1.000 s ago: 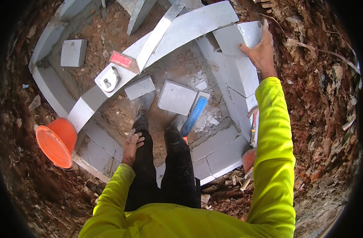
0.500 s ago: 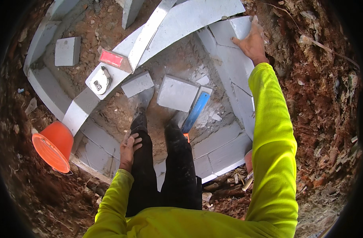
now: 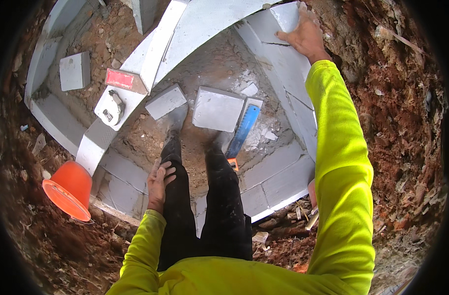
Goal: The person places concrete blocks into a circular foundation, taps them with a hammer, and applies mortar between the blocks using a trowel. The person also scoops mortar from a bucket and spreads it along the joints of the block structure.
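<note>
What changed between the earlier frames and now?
The block under the right hand has shifted slightly left, and the dark gap between it and the wall has narrowed. The right hand stays on it, the left hand at the left leg; saw, tape measure and bucket stayed put.

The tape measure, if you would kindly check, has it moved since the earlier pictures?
No; though the whole view has shifted, the tape measure lies in the same place near the end of the curved grey slab.
</note>
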Demonstrator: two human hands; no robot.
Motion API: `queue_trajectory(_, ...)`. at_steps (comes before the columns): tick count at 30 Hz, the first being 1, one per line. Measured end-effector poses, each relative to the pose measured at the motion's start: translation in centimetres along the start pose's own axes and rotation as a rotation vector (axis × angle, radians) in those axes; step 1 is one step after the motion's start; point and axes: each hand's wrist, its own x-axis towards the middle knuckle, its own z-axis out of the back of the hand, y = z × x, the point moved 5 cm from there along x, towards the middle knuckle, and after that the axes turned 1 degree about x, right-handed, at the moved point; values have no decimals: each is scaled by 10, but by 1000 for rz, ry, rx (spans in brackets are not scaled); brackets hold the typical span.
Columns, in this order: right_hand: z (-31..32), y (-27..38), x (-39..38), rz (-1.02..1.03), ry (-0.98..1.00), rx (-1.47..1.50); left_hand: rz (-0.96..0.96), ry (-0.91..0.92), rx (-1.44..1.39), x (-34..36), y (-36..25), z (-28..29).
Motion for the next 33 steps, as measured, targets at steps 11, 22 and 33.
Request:
queue_trajectory(11, 4, 4, -8, -48, 43, -3, -28, 62, 77, 4, -11, -23)
queue_trajectory(22, 2, -55, -41, -52, -56, 282, -14, 64, 126, 1, -13, -27)
queue_trajectory(33, -21, -47, -41, -96, -126, 255, -1005, 348, 911, 26, -184, -221)
